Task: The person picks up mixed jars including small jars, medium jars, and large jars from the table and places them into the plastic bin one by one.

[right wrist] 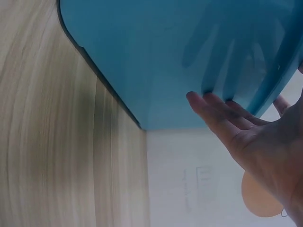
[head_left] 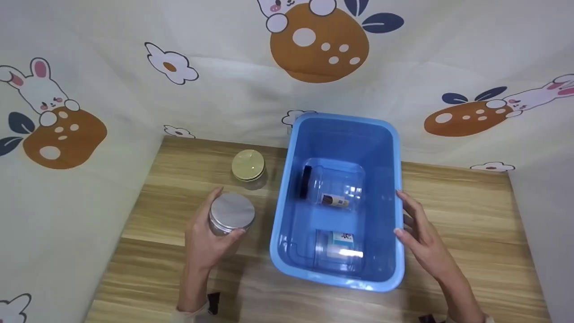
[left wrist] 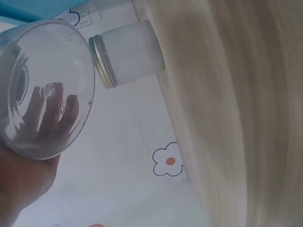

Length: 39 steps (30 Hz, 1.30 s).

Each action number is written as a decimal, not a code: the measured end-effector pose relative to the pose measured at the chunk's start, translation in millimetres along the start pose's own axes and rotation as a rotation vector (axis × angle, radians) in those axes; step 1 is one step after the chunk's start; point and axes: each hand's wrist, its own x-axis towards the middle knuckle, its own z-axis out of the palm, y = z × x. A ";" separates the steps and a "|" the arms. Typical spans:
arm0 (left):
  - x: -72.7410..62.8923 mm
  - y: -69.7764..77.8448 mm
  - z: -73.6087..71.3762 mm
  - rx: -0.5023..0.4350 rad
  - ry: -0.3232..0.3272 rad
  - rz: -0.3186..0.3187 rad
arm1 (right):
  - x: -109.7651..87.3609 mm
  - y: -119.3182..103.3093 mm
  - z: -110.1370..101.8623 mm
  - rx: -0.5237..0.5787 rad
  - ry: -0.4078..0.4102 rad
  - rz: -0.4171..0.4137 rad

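My left hand [head_left: 204, 237] grips a clear jar with a silver lid [head_left: 232, 211], thumb and fingers around its sides. In the left wrist view the clear base of this jar [left wrist: 52, 94] faces the camera, held off the table, and fingers show through it. Just beyond it stands a smaller jar with a gold lid [head_left: 248, 165]. My right hand [head_left: 423, 237] holds the right rim of a blue tub [head_left: 400, 157], with several fingers [right wrist: 218, 111] against its outer wall under the rim. Inside the tub lie a clear jar with a black lid [head_left: 334, 184] and another clear jar with a blue-and-white label [head_left: 341, 258].
The tub stands on a wood-grain table [head_left: 466, 215], its far end near the back wall. A pale cloth [head_left: 224, 98] printed with rabbits and oranges covers the walls behind and at the sides.
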 end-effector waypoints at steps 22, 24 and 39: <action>13.6 14.8 -9.1 0.019 -0.017 0.092 | -1.6 2.8 3.9 0.013 -0.003 -0.022; 15.9 15.8 -8.2 0.018 -0.013 0.114 | -1.3 3.4 3.0 0.018 -0.011 -0.024; 32.5 32.7 -3.8 0.036 -0.040 0.181 | -1.8 2.6 -0.1 0.009 -0.001 -0.034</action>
